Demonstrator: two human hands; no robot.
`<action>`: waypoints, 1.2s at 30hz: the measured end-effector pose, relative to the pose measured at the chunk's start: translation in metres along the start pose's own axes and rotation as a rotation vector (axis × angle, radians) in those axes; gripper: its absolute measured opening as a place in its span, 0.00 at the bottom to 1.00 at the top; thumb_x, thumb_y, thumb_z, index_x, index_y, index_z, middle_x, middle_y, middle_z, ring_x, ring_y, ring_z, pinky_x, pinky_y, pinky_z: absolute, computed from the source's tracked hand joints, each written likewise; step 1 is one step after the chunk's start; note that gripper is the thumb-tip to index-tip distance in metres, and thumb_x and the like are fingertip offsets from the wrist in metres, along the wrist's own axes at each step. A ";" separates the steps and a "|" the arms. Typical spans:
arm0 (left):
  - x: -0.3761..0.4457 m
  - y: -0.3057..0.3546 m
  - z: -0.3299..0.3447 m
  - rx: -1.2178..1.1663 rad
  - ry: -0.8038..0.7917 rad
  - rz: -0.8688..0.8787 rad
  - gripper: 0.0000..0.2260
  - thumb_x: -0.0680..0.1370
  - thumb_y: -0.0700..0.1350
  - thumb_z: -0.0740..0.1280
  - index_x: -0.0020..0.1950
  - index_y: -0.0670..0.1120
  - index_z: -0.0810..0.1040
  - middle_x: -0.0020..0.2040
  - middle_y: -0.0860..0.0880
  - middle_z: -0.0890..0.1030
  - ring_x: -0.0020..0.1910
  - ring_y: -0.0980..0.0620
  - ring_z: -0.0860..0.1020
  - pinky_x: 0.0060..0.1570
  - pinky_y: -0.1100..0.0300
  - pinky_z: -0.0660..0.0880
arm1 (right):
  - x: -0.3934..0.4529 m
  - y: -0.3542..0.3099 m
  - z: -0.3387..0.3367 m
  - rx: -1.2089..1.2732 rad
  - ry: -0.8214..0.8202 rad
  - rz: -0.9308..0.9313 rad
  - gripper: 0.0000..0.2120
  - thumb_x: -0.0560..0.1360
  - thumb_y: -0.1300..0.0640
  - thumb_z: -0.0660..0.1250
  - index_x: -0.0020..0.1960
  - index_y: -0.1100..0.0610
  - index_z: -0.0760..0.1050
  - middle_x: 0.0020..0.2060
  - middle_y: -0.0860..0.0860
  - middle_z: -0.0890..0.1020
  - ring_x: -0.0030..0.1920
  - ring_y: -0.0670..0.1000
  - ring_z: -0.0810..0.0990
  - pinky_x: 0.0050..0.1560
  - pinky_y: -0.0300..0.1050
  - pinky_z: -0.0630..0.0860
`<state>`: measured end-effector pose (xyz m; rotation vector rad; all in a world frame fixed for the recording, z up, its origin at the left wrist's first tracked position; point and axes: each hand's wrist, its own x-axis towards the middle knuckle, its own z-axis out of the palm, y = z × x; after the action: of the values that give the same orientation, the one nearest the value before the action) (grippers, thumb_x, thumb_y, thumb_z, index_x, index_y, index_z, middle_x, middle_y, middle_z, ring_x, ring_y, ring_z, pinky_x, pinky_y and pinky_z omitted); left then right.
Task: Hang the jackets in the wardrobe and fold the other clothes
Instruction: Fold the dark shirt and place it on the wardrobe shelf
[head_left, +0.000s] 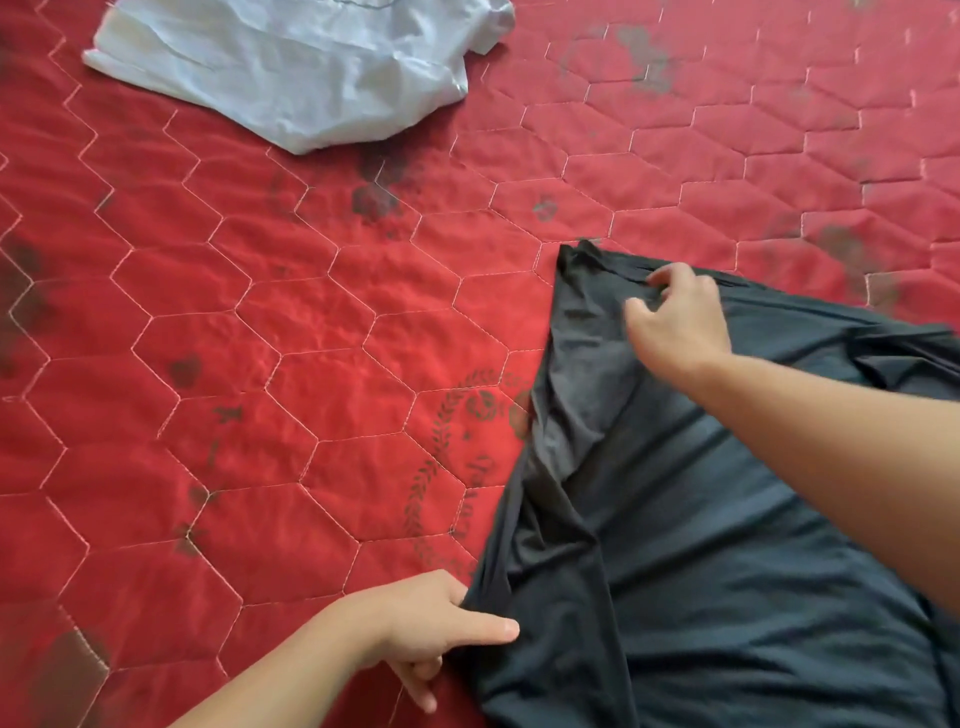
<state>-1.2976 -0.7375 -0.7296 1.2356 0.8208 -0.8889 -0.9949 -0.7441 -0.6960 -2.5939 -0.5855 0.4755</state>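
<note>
Dark garment (701, 519) edges pinched by left hand (436, 623) and right hand (680, 317) grip on quilt (260, 338).

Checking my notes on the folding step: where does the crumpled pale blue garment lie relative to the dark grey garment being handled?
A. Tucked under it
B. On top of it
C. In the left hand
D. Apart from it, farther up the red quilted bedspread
D: the crumpled pale blue garment lies alone on the red quilted bedspread, well clear of the dark grey garment.
</note>
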 end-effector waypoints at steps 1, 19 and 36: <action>0.001 -0.001 0.000 0.005 0.007 -0.002 0.25 0.75 0.59 0.69 0.59 0.39 0.78 0.24 0.54 0.64 0.21 0.57 0.67 0.35 0.56 0.81 | -0.004 -0.004 0.004 0.006 0.040 -0.096 0.16 0.75 0.46 0.64 0.59 0.53 0.72 0.58 0.55 0.73 0.58 0.56 0.75 0.57 0.49 0.70; 0.007 -0.006 0.004 -0.017 0.059 0.025 0.20 0.74 0.56 0.72 0.58 0.44 0.79 0.46 0.42 0.75 0.21 0.54 0.71 0.32 0.55 0.81 | 0.003 -0.030 -0.030 1.390 -0.417 0.404 0.11 0.77 0.62 0.54 0.41 0.59 0.72 0.35 0.53 0.76 0.36 0.51 0.79 0.48 0.43 0.76; 0.005 -0.002 0.015 -0.075 0.223 -0.057 0.29 0.81 0.63 0.54 0.64 0.38 0.69 0.33 0.44 0.66 0.19 0.53 0.68 0.33 0.50 0.80 | -0.030 0.009 0.015 0.758 -0.338 0.411 0.10 0.72 0.50 0.73 0.50 0.53 0.78 0.46 0.50 0.83 0.43 0.50 0.81 0.42 0.44 0.78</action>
<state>-1.2969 -0.7527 -0.7334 1.2647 1.0621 -0.7676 -1.0239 -0.7603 -0.7063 -1.8932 0.0578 1.0471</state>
